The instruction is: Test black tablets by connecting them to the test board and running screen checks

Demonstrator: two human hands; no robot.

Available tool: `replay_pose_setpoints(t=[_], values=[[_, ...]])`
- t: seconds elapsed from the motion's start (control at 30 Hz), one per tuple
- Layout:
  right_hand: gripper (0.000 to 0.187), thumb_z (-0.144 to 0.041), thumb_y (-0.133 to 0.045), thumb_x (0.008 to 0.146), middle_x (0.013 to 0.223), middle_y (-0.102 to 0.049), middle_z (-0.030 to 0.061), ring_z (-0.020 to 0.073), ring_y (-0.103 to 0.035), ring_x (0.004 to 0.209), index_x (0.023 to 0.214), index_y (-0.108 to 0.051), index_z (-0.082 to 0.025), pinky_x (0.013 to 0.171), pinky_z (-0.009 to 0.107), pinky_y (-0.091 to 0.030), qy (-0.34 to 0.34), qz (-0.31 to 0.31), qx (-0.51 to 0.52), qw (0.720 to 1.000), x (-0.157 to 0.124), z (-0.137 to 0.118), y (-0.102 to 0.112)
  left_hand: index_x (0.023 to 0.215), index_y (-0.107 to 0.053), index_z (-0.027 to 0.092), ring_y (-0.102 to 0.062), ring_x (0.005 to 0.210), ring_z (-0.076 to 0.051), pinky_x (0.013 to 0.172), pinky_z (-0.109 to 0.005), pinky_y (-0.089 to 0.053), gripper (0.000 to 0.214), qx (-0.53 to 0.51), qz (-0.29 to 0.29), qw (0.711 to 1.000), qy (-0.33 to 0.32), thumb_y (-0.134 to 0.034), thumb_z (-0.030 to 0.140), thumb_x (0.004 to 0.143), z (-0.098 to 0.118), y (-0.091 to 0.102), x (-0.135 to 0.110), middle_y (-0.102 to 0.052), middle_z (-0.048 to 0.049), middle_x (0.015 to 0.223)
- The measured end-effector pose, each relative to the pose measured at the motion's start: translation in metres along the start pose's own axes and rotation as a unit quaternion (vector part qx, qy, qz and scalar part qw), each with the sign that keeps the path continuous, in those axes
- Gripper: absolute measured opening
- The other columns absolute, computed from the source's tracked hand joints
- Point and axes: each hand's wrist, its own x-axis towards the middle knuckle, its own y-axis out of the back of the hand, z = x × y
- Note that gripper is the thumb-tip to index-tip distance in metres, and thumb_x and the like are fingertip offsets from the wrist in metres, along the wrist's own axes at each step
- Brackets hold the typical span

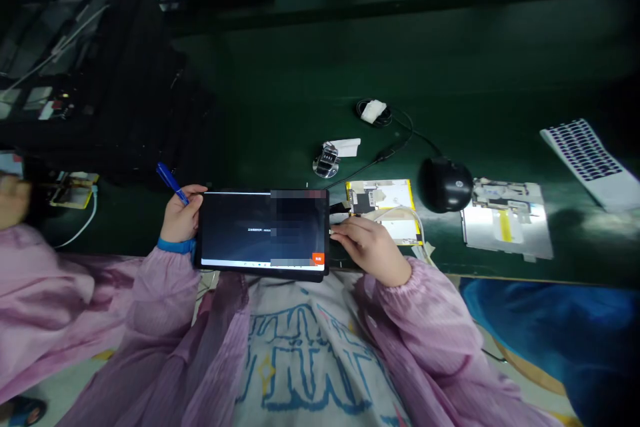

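Note:
My left hand, with a blue band at the wrist, grips the left edge of a tablet. A blue pen is tucked between its fingers, pointing up and left. The tablet's lit screen shows a dark window with a line of light text and a small red button at the lower right. My right hand pinches at the tablet's right edge; a tiny pale bit shows at the fingertips, too small to name. Just beyond that hand lies an opened board-and-battery assembly with yellow edges and a white cable.
A black mouse with a coiled cord, a metal tally counter, a metal plate assembly and a label sheet lie on the green table. Black stacked devices stand left. A co-worker's sleeve is at far left.

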Motion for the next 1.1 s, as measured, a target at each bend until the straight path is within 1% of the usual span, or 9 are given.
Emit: replay_pose_setpoints(t=[0.13, 0.33, 0.43, 0.5, 0.6, 0.73, 0.93, 1.0, 1.1], values=[[0.013, -0.021, -0.054, 0.092, 0.08, -0.069, 0.008, 0.0188, -0.065, 0.071, 0.092, -0.067, -0.018, 0.065, 0.033, -0.057, -0.01, 0.004, -0.004, 1.0, -0.002, 0.001, -0.002, 0.072, -0.067, 0.016, -0.027, 0.024, -0.005, 0.027, -0.018, -0.012, 0.01, 0.006, 0.016, 1.0, 0.0, -0.07, 0.012, 0.064, -0.001, 0.0, 0.001, -0.043, 0.0075, 0.037], [0.014, -0.021, -0.054, 0.092, 0.08, -0.069, 0.008, 0.0185, -0.065, 0.072, 0.093, -0.068, -0.018, 0.065, 0.032, -0.057, 0.012, 0.018, 0.008, 1.0, -0.001, 0.005, -0.004, 0.067, -0.065, 0.015, -0.025, 0.023, -0.005, 0.026, -0.019, -0.008, 0.008, 0.004, 0.027, 1.0, -0.009, -0.072, 0.014, 0.064, -0.003, 0.0, 0.003, -0.037, 0.0078, 0.034], [0.016, -0.024, -0.053, 0.093, 0.08, -0.069, 0.0076, 0.0184, -0.065, 0.072, 0.094, -0.068, -0.019, 0.065, 0.033, -0.057, 0.018, 0.015, 0.012, 1.0, -0.001, 0.006, -0.004, 0.066, -0.064, 0.015, -0.025, 0.023, -0.004, 0.026, -0.018, -0.011, 0.01, 0.004, 0.032, 0.999, -0.007, -0.073, 0.014, 0.063, -0.003, -0.001, 0.003, -0.038, 0.008, 0.035], [0.015, -0.023, -0.053, 0.093, 0.08, -0.069, 0.0077, 0.0184, -0.065, 0.072, 0.093, -0.067, -0.019, 0.065, 0.033, -0.056, 0.02, 0.013, 0.013, 1.0, 0.0, 0.006, -0.004, 0.065, -0.063, 0.016, -0.026, 0.022, -0.005, 0.026, -0.018, -0.013, 0.009, 0.006, 0.033, 0.999, -0.005, -0.072, 0.014, 0.062, -0.003, -0.001, 0.003, -0.039, 0.0079, 0.035], [0.013, -0.022, -0.054, 0.092, 0.079, -0.068, 0.0074, 0.0179, -0.064, 0.071, 0.093, -0.066, -0.018, 0.065, 0.032, -0.055, 0.02, 0.013, 0.02, 1.0, 0.001, 0.006, -0.003, 0.066, -0.063, 0.016, -0.025, 0.021, -0.006, 0.026, -0.018, -0.011, 0.007, 0.011, 0.03, 0.999, -0.001, -0.069, 0.013, 0.063, -0.002, -0.001, 0.004, -0.037, 0.0088, 0.032], [0.01, -0.02, -0.055, 0.092, 0.079, -0.067, 0.0073, 0.0177, -0.062, 0.072, 0.093, -0.064, -0.017, 0.066, 0.031, -0.053, 0.026, -0.012, 0.016, 0.999, 0.005, 0.004, 0.003, 0.069, -0.063, 0.016, -0.024, 0.021, -0.004, 0.026, -0.017, -0.01, 0.008, 0.0, 0.016, 1.0, 0.016, -0.069, 0.011, 0.066, 0.0, -0.001, 0.004, -0.035, 0.0101, 0.032], [0.014, -0.021, -0.05, 0.094, 0.079, -0.065, 0.0091, 0.0227, -0.057, 0.078, 0.091, -0.062, -0.016, 0.071, 0.039, -0.048, 0.041, -0.062, -0.07, 0.995, 0.009, -0.002, 0.01, 0.068, -0.063, 0.014, -0.024, 0.019, -0.004, 0.024, -0.016, -0.008, 0.01, -0.023, 0.021, 0.999, 0.025, -0.065, 0.005, 0.066, 0.002, -0.002, 0.006, -0.037, 0.0084, 0.032], [0.016, -0.021, -0.045, 0.095, 0.08, -0.064, 0.0099, 0.0229, -0.057, 0.079, 0.09, -0.06, -0.017, 0.071, 0.038, -0.049, 0.039, -0.079, -0.067, 0.994, 0.009, -0.002, 0.008, 0.068, -0.063, 0.014, -0.024, 0.019, -0.004, 0.024, -0.016, -0.007, 0.011, -0.025, 0.019, 0.999, 0.023, -0.064, 0.004, 0.066, 0.002, -0.002, 0.006, -0.039, 0.008, 0.032], [0.015, -0.019, -0.04, 0.096, 0.081, -0.064, 0.0091, 0.0205, -0.059, 0.073, 0.092, -0.055, -0.018, 0.066, 0.034, -0.05, 0.037, -0.105, -0.039, 0.993, 0.008, 0.001, 0.005, 0.068, -0.063, 0.014, -0.024, 0.019, -0.004, 0.024, -0.016, -0.007, 0.012, -0.03, 0.017, 0.999, 0.021, -0.063, 0.004, 0.064, 0.002, -0.003, 0.006, -0.042, 0.0072, 0.033]])
